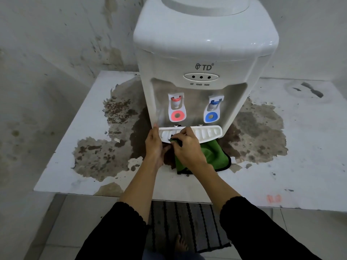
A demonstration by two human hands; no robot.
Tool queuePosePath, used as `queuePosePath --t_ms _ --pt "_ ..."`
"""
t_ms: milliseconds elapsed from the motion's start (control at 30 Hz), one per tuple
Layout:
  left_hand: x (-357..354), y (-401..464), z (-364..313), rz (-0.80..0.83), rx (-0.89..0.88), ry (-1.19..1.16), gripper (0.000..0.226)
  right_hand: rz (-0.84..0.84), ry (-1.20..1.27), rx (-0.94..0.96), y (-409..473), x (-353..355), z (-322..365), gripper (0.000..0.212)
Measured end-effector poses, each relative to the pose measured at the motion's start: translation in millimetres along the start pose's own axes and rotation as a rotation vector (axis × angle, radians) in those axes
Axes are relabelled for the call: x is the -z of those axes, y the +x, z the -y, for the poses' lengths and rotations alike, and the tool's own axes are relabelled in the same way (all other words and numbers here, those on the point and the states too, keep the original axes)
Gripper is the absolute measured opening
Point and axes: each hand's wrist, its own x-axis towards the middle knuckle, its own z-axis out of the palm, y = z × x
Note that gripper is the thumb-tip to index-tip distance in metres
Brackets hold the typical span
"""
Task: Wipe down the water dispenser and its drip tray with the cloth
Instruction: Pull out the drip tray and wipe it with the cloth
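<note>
- Head view: white water dispenser [204,53] stands on a white, heavily stained desk [300,166] against a mottled wall.
- Front recess holds two taps: red tap [177,107] on the viewer's left, blue tap [213,110] on the viewer's right. Three dark indicator dots sit above, under the "TD" mark.
- Drip tray [208,133], white and slotted, sits at the dispenser's base, projecting toward the viewer.
- Left hand [155,145] rests against the tray's left end, fingers extended along its edge and the dispenser's lower corner; whether it truly grips the tray is unclear.
- Right hand [187,147] has fingers curled, pinching a green cloth [212,152] with dark trim and pressing it onto the tray's left half.
- Rest of the cloth hangs below the tray front and spreads onto the desk.
- Below the desk edge: striped floor mat [187,224] and a bare foot [181,243].
</note>
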Motion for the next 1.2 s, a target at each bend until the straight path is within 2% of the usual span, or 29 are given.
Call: queuePosePath --t_ms 200,400,567,733,867,1200 --pt "9.2 2.5 -8.1 0.002 -0.019 0.007 0.046 -0.194 0.198 -0.004 -7.0 7.9 -13.5 0.016" --pt "5.3 -2.0 -5.5 0.001 0.027 0.008 0.047 -0.147 0.163 0.103 -4.1 -5.2 2.1 0.02" --pt "3.0 -3.8 -2.0 -0.022 0.037 0.017 0.044 -0.019 0.034 0.125 -1.6 -14.1 0.9 0.026" --pt "4.7 -5.1 -4.0 -0.031 0.027 -0.006 0.04 -0.052 -0.16 0.319 -5.9 -15.8 -1.8 0.022" --pt "0.9 -6.6 -4.8 -0.014 0.044 0.011 0.042 -0.116 -0.289 0.446 -8.3 -4.8 -15.8 0.028" --pt "5.5 -4.8 -7.9 0.008 0.01 0.045 0.041 -0.174 -0.335 0.384 -21.0 9.8 -49.7 0.037"
